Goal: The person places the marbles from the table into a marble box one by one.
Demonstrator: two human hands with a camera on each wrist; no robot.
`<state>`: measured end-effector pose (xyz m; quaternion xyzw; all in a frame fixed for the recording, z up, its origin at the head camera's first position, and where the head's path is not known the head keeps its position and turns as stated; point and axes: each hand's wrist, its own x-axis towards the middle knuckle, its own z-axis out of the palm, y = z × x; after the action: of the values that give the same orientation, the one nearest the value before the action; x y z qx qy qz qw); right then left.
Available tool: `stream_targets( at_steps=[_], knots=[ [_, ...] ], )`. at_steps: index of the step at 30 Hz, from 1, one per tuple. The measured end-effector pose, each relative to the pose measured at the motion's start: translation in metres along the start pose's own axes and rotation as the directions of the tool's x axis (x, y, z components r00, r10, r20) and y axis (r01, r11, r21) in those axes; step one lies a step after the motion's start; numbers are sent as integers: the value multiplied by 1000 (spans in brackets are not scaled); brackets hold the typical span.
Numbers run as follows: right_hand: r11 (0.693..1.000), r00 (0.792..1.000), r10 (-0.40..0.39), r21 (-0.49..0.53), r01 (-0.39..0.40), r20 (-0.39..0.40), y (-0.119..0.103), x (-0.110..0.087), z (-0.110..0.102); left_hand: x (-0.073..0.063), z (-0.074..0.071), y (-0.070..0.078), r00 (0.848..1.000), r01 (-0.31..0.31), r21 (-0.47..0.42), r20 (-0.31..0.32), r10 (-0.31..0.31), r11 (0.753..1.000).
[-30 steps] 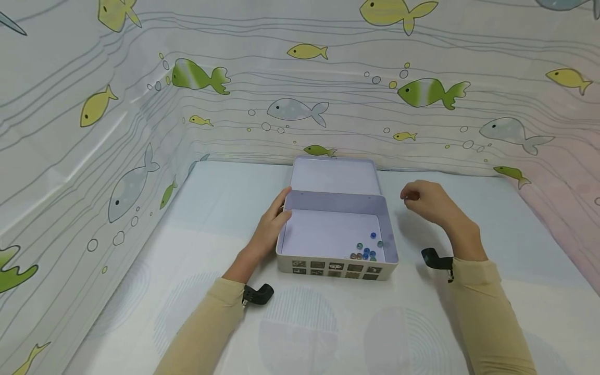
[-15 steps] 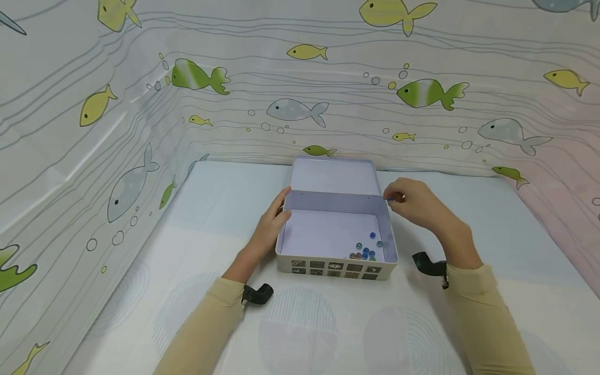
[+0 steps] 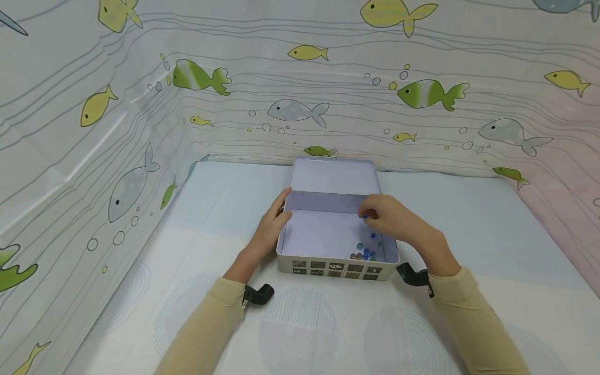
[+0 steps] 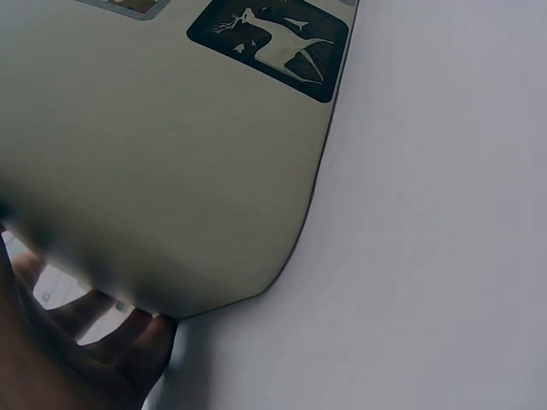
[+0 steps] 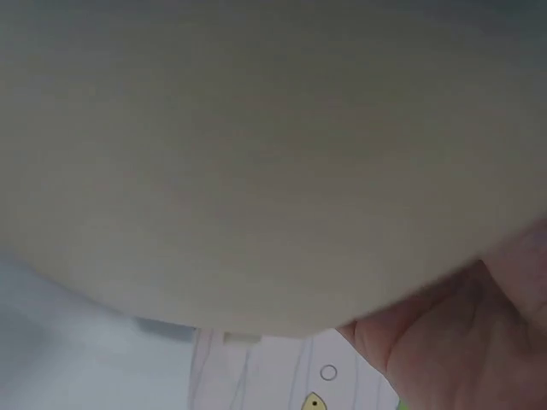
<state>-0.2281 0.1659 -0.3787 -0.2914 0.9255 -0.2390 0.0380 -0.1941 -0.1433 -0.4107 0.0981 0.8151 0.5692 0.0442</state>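
A pale tin box (image 3: 337,268) with small dark picture squares on its front stands with its hinged lid (image 3: 334,174) tipped back. My left hand (image 3: 269,229) grips the box's left wall, thumb at the rim; in the left wrist view its fingers (image 4: 137,346) lie against the tin's side. Over the box's right back part, my right hand (image 3: 391,214) pinches a small blue marble (image 3: 366,216) between thumb and fingers. Several blue, green and brownish marbles (image 3: 359,246) lie in the front right corner of the box. The box wall fills most of the right wrist view, hiding the fingertips.
The box stands on a pale cloth (image 3: 300,333) with printed circles. Behind and to the left rises a sheet (image 3: 253,73) printed with fish. Black wrist cameras (image 3: 259,295) sit on both wrists.
My right hand has moved left from beside the box, over its right wall, carrying the blue marble inside the rim. My left hand and the box have stayed in place.
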Motion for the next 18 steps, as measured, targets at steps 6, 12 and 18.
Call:
stream_targets(
  at_steps=[6, 12, 18],
  knots=[
    [998, 998, -54, -6, 55, 34, -2, 2, 14, 3, 1, -2, 1000, -6, -6, -2, 6, 1000],
    [996, 995, -80, -33, 82, 58, -8, 3, 27, 1, 1, -2, 1000, 8, 4, 1, -8, 1000],
    [991, 992, -103, -77, 108, 76, -15, 5, 39, 12, 3, -26, 1000, 1, -23, -17, -2, 1000]
  ],
)
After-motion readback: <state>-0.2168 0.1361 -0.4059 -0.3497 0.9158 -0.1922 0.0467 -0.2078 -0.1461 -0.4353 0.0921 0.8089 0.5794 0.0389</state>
